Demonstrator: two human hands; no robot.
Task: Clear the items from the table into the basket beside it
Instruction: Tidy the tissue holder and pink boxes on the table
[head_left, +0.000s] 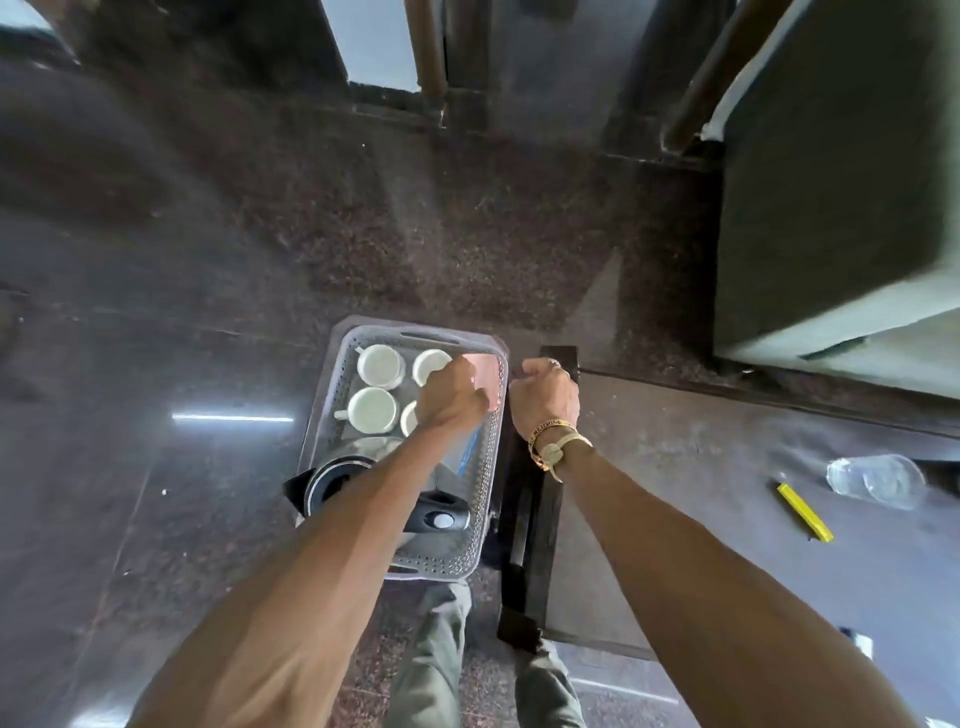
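The basket (332, 395) is being kept on the dark floor, its long right rim just beside the black edge of the table (675, 467), with only a narrow gap between them. Open floor is being left on the basket's left and beyond its far end. Its far half is being taken up by four white cups (381, 365) and its near half by a kettle (337, 478), so room is being left only along the right wall. A pink item (484, 370) is being held over the basket's far right corner by the left hand (452, 397); it is being pinched by curled fingers and is showing past the knuckles. The right hand (545, 395) is being held at the table's far corner, fingers curled into a fist; whether the edge is being gripped cannot be told. A clear bottle (875, 480) and a yellow stick (805, 512) are being left on the table, well apart from both hands.
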